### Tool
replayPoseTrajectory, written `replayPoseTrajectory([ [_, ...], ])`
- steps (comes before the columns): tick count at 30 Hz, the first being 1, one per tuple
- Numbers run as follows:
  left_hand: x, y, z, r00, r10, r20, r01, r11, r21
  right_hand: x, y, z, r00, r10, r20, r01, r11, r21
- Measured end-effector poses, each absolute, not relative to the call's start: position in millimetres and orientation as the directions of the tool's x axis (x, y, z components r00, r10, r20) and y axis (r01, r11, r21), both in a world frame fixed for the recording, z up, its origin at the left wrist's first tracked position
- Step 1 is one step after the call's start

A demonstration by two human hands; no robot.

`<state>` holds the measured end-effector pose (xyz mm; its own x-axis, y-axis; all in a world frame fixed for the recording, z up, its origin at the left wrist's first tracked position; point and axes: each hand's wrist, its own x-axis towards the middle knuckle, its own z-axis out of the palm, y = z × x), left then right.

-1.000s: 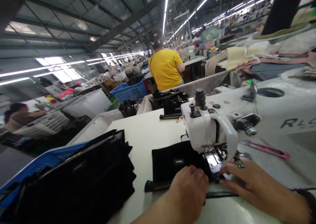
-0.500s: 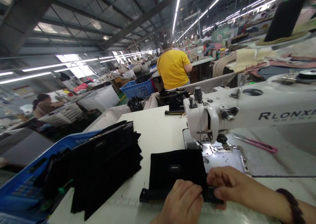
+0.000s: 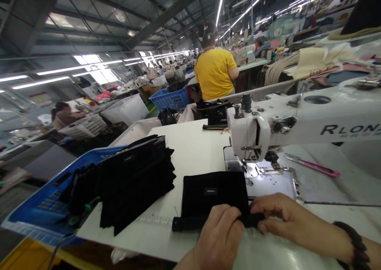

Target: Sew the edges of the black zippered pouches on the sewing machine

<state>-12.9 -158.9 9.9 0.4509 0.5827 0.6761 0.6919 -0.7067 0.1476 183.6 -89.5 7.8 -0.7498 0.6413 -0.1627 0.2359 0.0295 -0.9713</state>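
A black fabric panel [image 3: 214, 188] with a small dark label [image 3: 211, 191] lies flat on the pale sewing table, just in front of the sewing machine. Along its near edge runs a narrow black strip [image 3: 189, 224], whose left end sticks out past the panel. My left hand [image 3: 218, 236] has its fingers curled together over the middle of this strip and hides part of it. At the strip's right end, my right hand [image 3: 285, 218] pinches it between thumb and fingers.
The sewing machine [image 3: 297, 123] stands at the right, with pink-handled snips [image 3: 315, 166] beside it. Left lie stacked black panels [image 3: 137, 182], partly over a blue basket [image 3: 32, 210]. More black pieces [image 3: 216, 119] are behind. A person in a yellow shirt [image 3: 214, 73] sits beyond.
The camera view has shifted, so the table and stack appear higher and more of the table's near edge shows. Both hands stay on the strip; the right fingers have closed in around its end.
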Motion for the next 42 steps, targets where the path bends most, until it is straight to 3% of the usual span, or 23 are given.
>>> replayPoseTrajectory([
  [2, -11.9, -159.2, 10.4, 0.458, 0.578, 0.676, 0.694, -0.707, 0.135, 182.6, -90.9, 12.5, -0.746, 0.660, -0.085, 0.234, 0.140, -0.962],
  [4, -11.3, -158.9, 11.4, 0.456, 0.565, 0.688, 0.712, -0.696, 0.099, 181.4, -90.3, 14.0, -0.757, 0.650, -0.068, 0.212, 0.146, -0.966],
  [10, -16.7, -156.6, 24.8, 0.490, 0.609, 0.624, 0.756, -0.653, 0.043, 181.1, -90.4, 7.9, -0.858, 0.499, -0.122, 0.050, -0.156, -0.987],
  [16, -18.2, -157.9, 29.8, 0.598, 0.547, 0.586, 0.691, -0.722, -0.033, 180.0, -98.5, 14.7, -0.799, 0.573, -0.183, 0.231, 0.011, -0.973],
  [18, -17.7, -158.6, 29.2, 0.552, 0.596, 0.583, 0.708, -0.704, 0.050, 180.8, -98.2, 19.7, -0.796, 0.589, -0.142, 0.233, 0.081, -0.969],
  [20, -18.8, -158.5, 33.9, 0.469, 0.710, 0.525, 0.723, -0.650, 0.233, 182.7, -97.3, 24.8, -0.793, 0.609, -0.013, 0.192, 0.230, -0.954],
  [23, -23.1, -155.1, 53.5, 0.372, 0.886, 0.278, 0.694, -0.464, 0.551, 185.0, -97.1, 29.5, -0.793, 0.586, 0.167, 0.162, 0.468, -0.869],
  [25, -25.4, -150.2, 69.4, 0.358, 0.929, 0.097, 0.682, -0.331, 0.652, 184.5, -97.8, 29.7, -0.800, 0.559, 0.218, 0.153, 0.542, -0.826],
  [28, -25.2, -140.9, 84.5, 0.318, 0.944, -0.085, 0.687, -0.167, 0.707, 181.9, -97.4, 27.5, -0.776, 0.567, 0.276, 0.125, 0.567, -0.814],
  [31, -20.9, -133.9, 85.7, 0.276, 0.948, -0.159, 0.677, -0.074, 0.733, 179.8, -94.6, 26.1, -0.725, 0.611, 0.318, 0.088, 0.540, -0.837],
  [38, -19.0, -139.1, 82.0, 0.301, 0.952, -0.057, 0.775, -0.209, 0.597, 178.5, -93.7, 25.0, -0.699, 0.673, 0.241, 0.103, 0.429, -0.898],
  [42, -47.7, -128.8, 104.7, 0.226, 0.974, -0.034, 0.776, -0.158, 0.610, 186.3, -96.2, 12.1, -0.625, 0.740, 0.249, 0.196, 0.457, -0.867],
])
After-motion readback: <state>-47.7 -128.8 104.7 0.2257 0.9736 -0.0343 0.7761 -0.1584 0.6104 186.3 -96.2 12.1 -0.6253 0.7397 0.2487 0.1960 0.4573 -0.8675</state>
